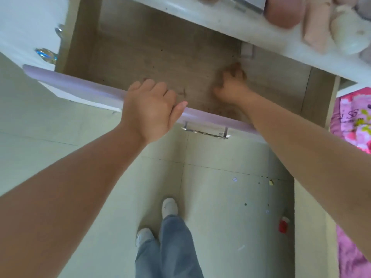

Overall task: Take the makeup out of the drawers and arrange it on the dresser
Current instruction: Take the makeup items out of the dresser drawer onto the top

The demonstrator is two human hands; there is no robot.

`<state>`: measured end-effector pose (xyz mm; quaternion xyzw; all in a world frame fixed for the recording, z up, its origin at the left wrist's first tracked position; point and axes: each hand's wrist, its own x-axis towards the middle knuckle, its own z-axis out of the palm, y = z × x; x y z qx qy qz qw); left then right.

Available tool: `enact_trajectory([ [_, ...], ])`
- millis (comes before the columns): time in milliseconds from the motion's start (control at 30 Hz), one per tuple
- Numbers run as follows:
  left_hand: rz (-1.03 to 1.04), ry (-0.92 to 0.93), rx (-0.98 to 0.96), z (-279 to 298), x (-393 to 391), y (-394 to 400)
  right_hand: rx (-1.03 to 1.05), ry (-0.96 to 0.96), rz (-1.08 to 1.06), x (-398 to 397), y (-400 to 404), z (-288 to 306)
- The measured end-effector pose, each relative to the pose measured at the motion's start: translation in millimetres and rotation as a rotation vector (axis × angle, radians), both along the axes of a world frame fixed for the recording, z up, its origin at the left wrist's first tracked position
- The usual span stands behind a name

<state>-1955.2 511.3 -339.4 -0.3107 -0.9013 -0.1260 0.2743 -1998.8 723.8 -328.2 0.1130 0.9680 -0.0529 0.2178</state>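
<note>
Drawer (160, 57) pulled open, long axis left-right, left hand (148, 109) gripping its front, right hand (230, 85) curled inside, contents unclear

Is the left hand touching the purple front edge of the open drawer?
Touching. The head view shows the left hand resting on the purple drawer front, fingers curled over its top edge, thumb along it.

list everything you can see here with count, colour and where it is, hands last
open wooden drawer: 1, beige inside, lilac front edge, centre
metal bar handle: 1, silver, on drawer front
small white block: 1, drawer's back right
crystal knobs: 2, clear, upper left
white dresser top: 1, top
pink soft items: several, on dresser, blurred
small red object: 1, floor right
left hand: grips drawer front edge
right hand: curled, inside drawer
</note>
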Motion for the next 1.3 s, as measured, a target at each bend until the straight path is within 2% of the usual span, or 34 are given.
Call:
enact_trajectory([
  [133, -0.007, 0.073, 0.001, -5.7, -1.9, 1.0, 0.064, 0.094, -0.163, -20.9, 7.9, -11.6],
  [267, -0.075, 0.116, 0.039, -1.5, -10.4, 0.7, 0.129, 0.161, -0.210, -45.8, 15.9, -14.1],
  [367, -0.143, 0.078, 0.051, 0.0, -16.0, 0.1, 0.096, 0.248, -0.266, -61.5, 19.8, -15.5],
  [467, -0.142, 0.063, 0.005, 0.6, -15.7, -1.9, 0.152, 0.296, -0.310, -60.4, 16.7, -15.9],
  [533, -0.136, 0.029, -0.033, 1.9, -14.1, -4.2, 0.204, 0.278, -0.232, -49.3, 13.1, -14.8],
  [633, -0.134, -0.076, -0.097, 7.9, -9.1, -6.1, 0.170, 0.222, -0.001, -29.7, 7.9, -14.3],
  [733, -0.116, -0.172, -0.175, 16.4, -3.1, -8.1, 0.126, 0.154, 0.041, -16.7, 9.1, -6.8],
  [833, -0.102, -0.286, -0.317, 31.9, 7.8, -17.9, -0.022, 0.095, 0.104, 6.4, 4.6, 15.0],
  [967, -0.054, -0.458, -0.388, 64.9, 11.5, -28.8, -0.145, 0.199, 0.150, 27.5, 12.0, 76.3],
  [1133, 0.014, -0.522, -0.348, 125.4, -15.0, 9.7, -0.129, 0.360, 0.134, 5.9, 53.3, 160.5],
  [1300, 0.046, -0.567, -0.291, 145.2, -57.8, 70.2, -0.229, 0.486, 0.064, -42.1, 94.7, 184.2],
])
